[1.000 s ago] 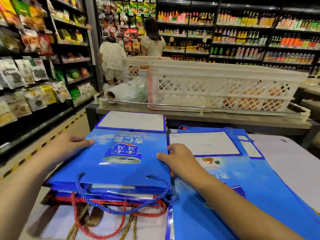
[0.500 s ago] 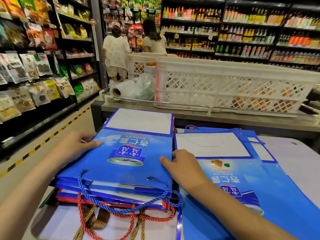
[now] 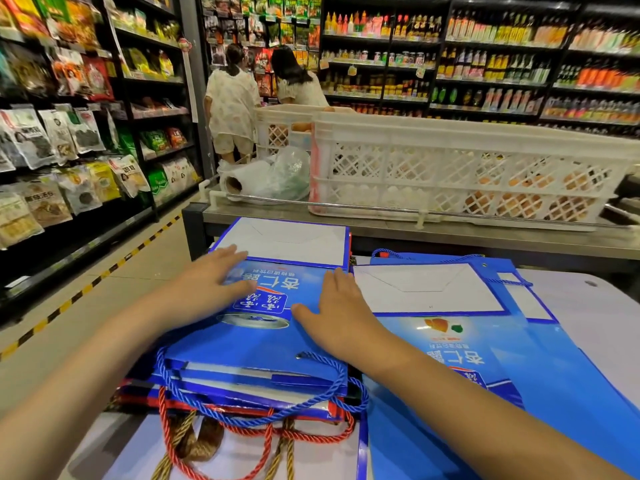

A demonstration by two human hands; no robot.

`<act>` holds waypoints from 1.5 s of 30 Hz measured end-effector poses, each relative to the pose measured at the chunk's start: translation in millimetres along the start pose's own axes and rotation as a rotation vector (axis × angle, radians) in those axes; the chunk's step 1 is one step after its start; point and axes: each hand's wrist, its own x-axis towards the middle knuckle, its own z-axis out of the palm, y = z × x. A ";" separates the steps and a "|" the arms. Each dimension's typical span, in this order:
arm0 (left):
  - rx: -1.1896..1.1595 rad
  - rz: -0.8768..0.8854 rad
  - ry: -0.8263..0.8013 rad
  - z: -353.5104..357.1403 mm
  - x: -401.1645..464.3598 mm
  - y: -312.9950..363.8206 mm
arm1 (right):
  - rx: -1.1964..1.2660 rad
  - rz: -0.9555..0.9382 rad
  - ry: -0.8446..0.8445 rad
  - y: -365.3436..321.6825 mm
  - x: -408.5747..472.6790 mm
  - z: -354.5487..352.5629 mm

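Blue glossy paper gift bag (image 3: 249, 344) tops stack of flat bags (image 3: 242, 403); left hand (image 3: 204, 289) and right hand (image 3: 341, 317) press it, fingers straight. Flattening step; next probably squaring edges.

top blue bag (image 3: 249, 348): "杏仁露", upside down | right blue bag (image 3: 526, 362): "杏仁露", upside down

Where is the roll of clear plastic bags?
Head view, upper middle: the roll lies on the metal counter, just left of the white crate.

Hands: 2, left hand (image 3: 211, 285) and right hand (image 3: 341, 315). Bag piles (image 3: 249, 344): 2. White crates (image 3: 467, 161): 2. Shoppers (image 3: 232, 98): 2. Plastic-bag roll (image 3: 235, 183): 1.
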 end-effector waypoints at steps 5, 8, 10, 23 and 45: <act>0.237 -0.083 -0.113 28.4 2.8 -5.6 | -0.044 0.054 -0.075 -3.3 3.1 13.3; 0.247 -0.115 -0.161 31.4 2.8 -8.6 | -0.067 0.064 -0.091 -3.4 3.8 16.2; 0.267 -0.121 -0.182 33.1 4.3 -8.8 | -0.070 0.068 -0.115 -2.9 4.5 18.2; 0.237 -0.148 -0.178 11.4 1.9 8.5 | 0.130 -0.001 -0.077 7.2 5.1 -3.8; -0.012 0.404 -0.340 115.2 -80.1 178.2 | -0.079 -0.040 -0.233 181.9 -154.4 -93.9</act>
